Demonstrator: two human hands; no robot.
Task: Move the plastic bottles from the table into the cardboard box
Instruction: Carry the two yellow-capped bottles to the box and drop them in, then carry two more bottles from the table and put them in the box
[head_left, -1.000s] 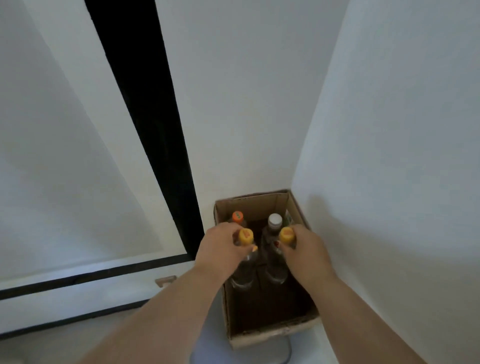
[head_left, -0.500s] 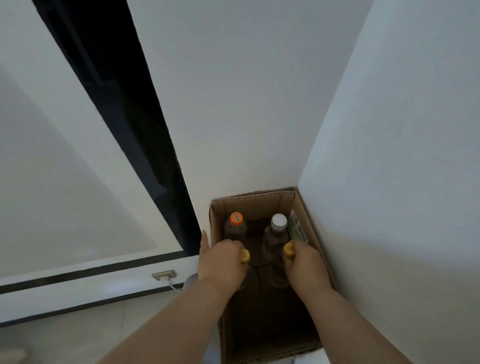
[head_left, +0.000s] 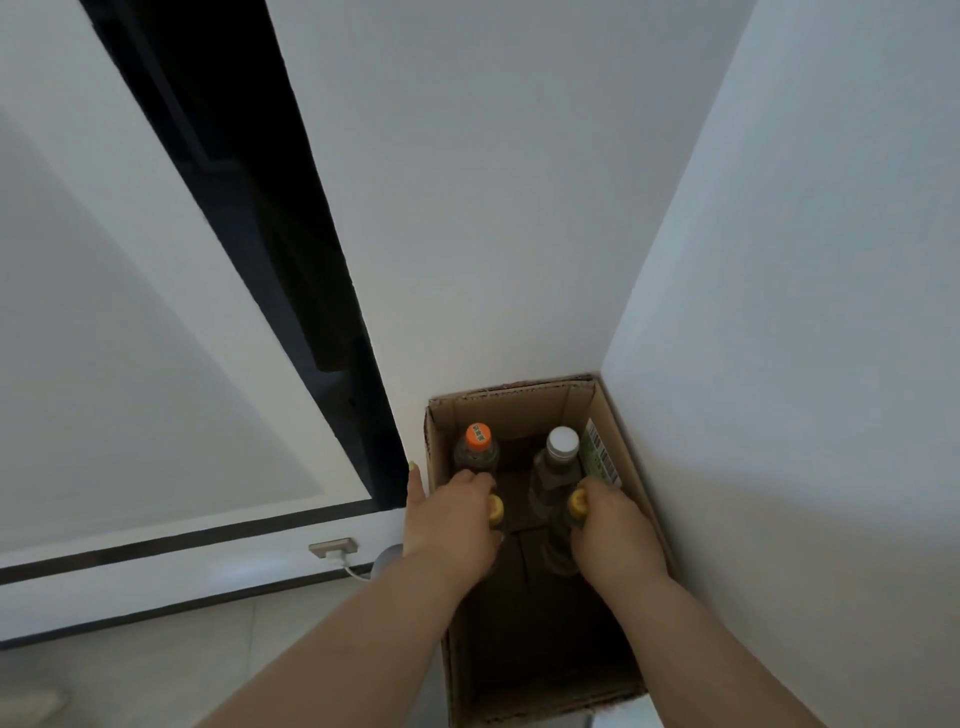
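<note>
An open cardboard box (head_left: 631, 499) stands on the floor in a wall corner. Inside at the far end stand an orange-capped bottle (head_left: 477, 448) and a white-capped bottle (head_left: 557, 462). My left hand (head_left: 451, 525) is inside the box, closed around the neck of a yellow-capped bottle (head_left: 496, 508). My right hand (head_left: 613, 530) grips a second yellow-capped bottle (head_left: 566, 535) just in front of the white-capped one. Both held bottles are upright and low in the box; their bodies are mostly hidden by my hands.
White walls close the box in behind and on the right. A dark vertical gap (head_left: 291, 270) runs along the wall at left. A wall socket (head_left: 332, 547) with a white cable sits low at left, above a tiled floor (head_left: 156, 660).
Both hands have lowered the two yellow-capped bottles deeper into the box, and the camera has come closer to the box.
</note>
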